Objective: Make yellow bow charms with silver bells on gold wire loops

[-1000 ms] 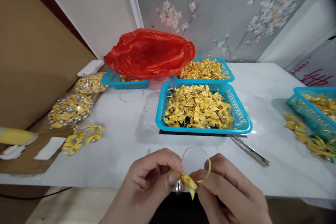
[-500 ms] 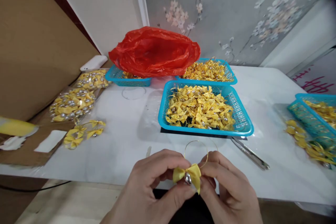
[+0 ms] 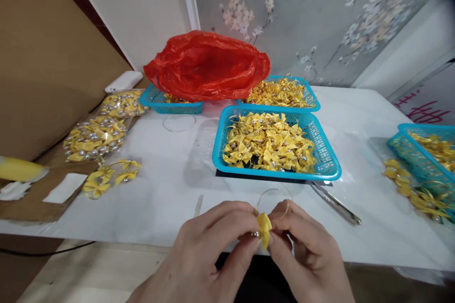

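Two hands meet just over the near edge of the table [image 3: 167, 199], and between them sits one small yellow bow [image 3: 263, 228]. See the left hand [image 3: 209, 255]: thumb and forefinger pressed onto the ribbon, right by a little silver bell [image 3: 254, 234]. The right hand [image 3: 309, 253] pinches the bow from the other side, fingertips closed tight on it. A thin gold wire loop [image 3: 274, 192] rises from the bow, just above the knuckles. Beyond that, mid-table, lies a blue basket [image 3: 332, 165] heaped with the same bows, and a metal tool [image 3: 336, 204] rests by its near right corner. Farther back, a red plastic bag [image 3: 208, 66] slumps over a second basket [image 3: 152, 102] at the far edge. Packets of bows [image 3: 94, 137] line the left edge.
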The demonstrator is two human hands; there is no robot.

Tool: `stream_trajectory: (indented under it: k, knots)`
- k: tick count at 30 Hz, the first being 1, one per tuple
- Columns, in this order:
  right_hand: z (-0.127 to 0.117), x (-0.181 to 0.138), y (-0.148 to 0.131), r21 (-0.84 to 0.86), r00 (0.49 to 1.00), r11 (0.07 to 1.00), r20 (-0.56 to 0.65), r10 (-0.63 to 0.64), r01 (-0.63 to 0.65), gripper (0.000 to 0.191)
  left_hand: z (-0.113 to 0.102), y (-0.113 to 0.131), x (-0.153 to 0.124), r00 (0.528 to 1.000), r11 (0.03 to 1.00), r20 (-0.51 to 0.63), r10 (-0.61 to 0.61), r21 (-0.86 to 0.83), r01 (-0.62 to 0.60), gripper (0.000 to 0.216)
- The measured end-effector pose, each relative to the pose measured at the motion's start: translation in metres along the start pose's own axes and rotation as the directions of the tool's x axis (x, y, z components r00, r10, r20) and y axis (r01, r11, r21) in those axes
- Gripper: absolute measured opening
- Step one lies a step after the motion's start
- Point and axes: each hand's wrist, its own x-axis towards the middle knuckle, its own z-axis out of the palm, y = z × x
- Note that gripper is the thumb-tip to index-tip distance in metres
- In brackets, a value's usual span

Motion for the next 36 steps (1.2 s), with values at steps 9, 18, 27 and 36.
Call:
stream_trajectory:
  k: [9,18,27,36]
  knots:
    - [0.004,-0.004,-0.001,0.159,0.985,0.976,-0.06,0.161,-0.149,0.023,-0.004,-0.002,-0.011,0.994,0.986,0.07,-0.078,0.153,0.067,0.042]
    - [0.007,-0.005,-0.001,0.226,0.979,0.96,-0.081,0.189,-0.167,0.024,0.003,-0.007,-0.013,0.995,0.994,0.007,-0.1,0.035,0.099,0.044]
    - [0.005,-0.005,-0.001,0.178,0.988,0.978,-0.09,0.127,-0.11,0.016,0.001,0.0,0.006,0.995,0.996,-0.025,-0.092,0.001,0.092,0.019]
    - [0.004,-0.007,-0.006,0.192,0.986,0.972,-0.075,0.149,-0.132,0.017,0.003,0.005,0.01,0.988,0.996,-0.124,-0.087,0.01,0.089,0.018]
